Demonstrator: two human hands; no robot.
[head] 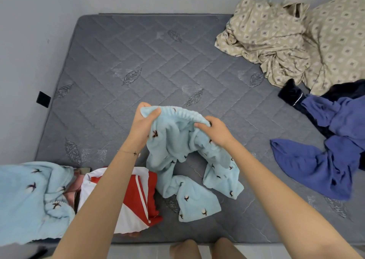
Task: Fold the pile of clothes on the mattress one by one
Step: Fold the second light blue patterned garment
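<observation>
Left hand [142, 125], right hand [214, 131] pinch ribbed waistband, fluffy pale-blue trousers [189, 160].

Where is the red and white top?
The red and white top lies low on the left of the head view, on the mattress, between a crumpled pale-blue cloth and the held pale-blue trousers.

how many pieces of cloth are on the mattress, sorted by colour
light blue fleece with bird print: 2 (pants gripped by left hand and right hand, another piece at left)
red and white garment: 1
pale pink fabric, mostly hidden: 1
beige diamond-patterned fabric heap: 1
medium blue crumpled garment: 1
dark navy garment: 1
total: 7
</observation>
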